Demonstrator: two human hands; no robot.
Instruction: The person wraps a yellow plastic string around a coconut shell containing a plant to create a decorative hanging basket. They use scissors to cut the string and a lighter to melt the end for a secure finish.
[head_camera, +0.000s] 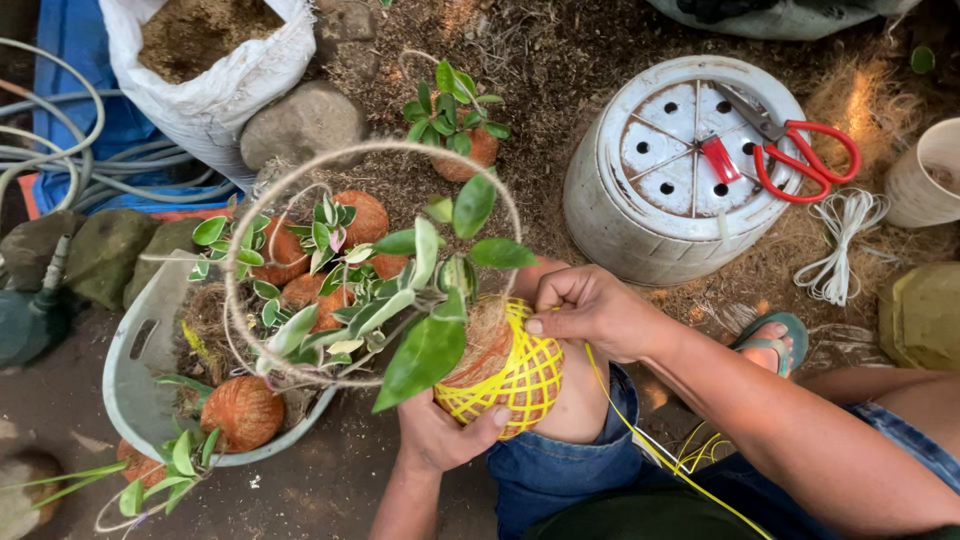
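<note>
Yellow string (520, 375) wraps the fibre ball (497, 365) of a leafy plant (420, 300) above the person's knee. The left hand (445, 432) cups it from below; the right hand (590, 310) pinches string at its top. Red scissors (800, 150) lie far right on an upturned white pot (620, 200).

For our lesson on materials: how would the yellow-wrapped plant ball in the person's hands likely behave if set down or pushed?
The plant ball is round, so it would probably roll or tip, pulled over by the leafy stems leaning to one side. The left hand cups it from below, suggesting some weight. The fibrous surface under the yellow cord probably isn't slippery.
</note>
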